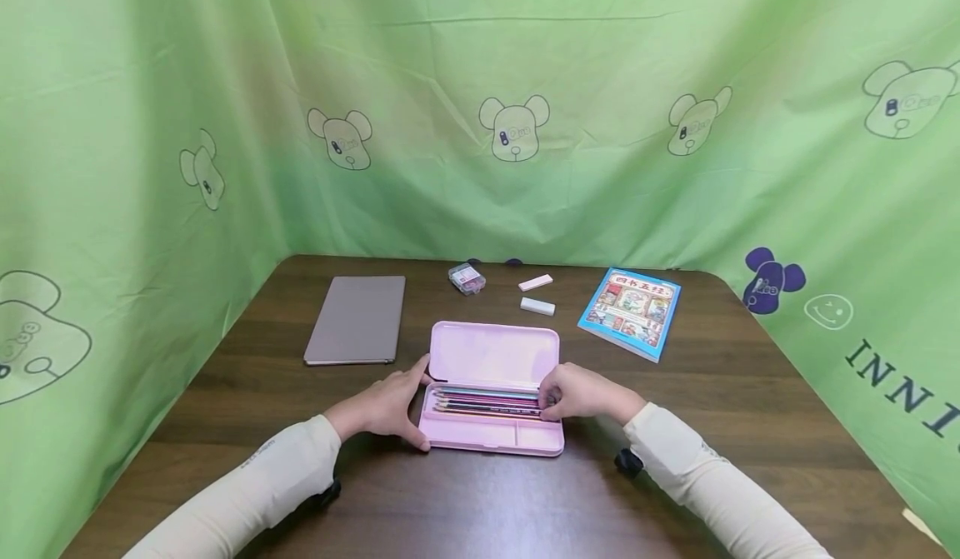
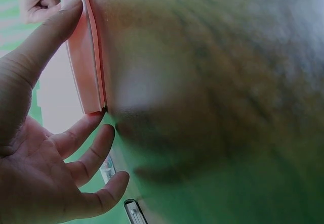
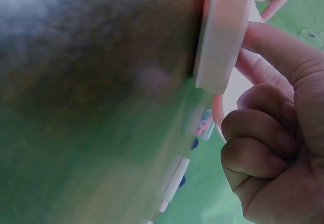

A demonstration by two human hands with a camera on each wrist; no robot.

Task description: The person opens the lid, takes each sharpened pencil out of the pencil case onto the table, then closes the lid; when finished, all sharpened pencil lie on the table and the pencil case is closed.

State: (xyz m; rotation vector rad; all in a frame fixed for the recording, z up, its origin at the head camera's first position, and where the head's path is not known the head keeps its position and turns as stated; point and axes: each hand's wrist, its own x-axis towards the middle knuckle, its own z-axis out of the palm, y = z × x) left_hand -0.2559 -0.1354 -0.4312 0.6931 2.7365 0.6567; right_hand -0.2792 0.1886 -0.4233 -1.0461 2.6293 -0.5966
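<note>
Two pale sleeves come in from the bottom of the head view, one on each side of a pink pencil case (image 1: 491, 401) that lies open on the dark wooden table (image 1: 480, 501), its lid folded back flat away from the person.

At the case's left edge, the left hand (image 1: 386, 407) rests with straight, spread fingers – the thumb lies along the near corner and the fingertips touch the hinge end, gripping nothing. The left wrist view shows the same: the thumb (image 2: 48, 32) flat against the pink wall, the other fingers loosely extended beside it.

At the case's right end, the right hand (image 1: 581, 394) has its fingers curled in over the ends of the pencils (image 1: 487, 403), which lie side by side in the long upper compartment. Whether it actually pinches one I cannot tell; the right wrist view shows only bent knuckles (image 3: 258, 148) beside the case's corner.

Behind the case lie a white eraser (image 1: 537, 306), a pink eraser (image 1: 536, 282) and a small clear box (image 1: 467, 278). A grey-brown notebook (image 1: 357, 319) lies well to the left – a colourful book (image 1: 631, 312) to the right. Green cloth (image 1: 525, 84) printed with bears hangs around the table.
</note>
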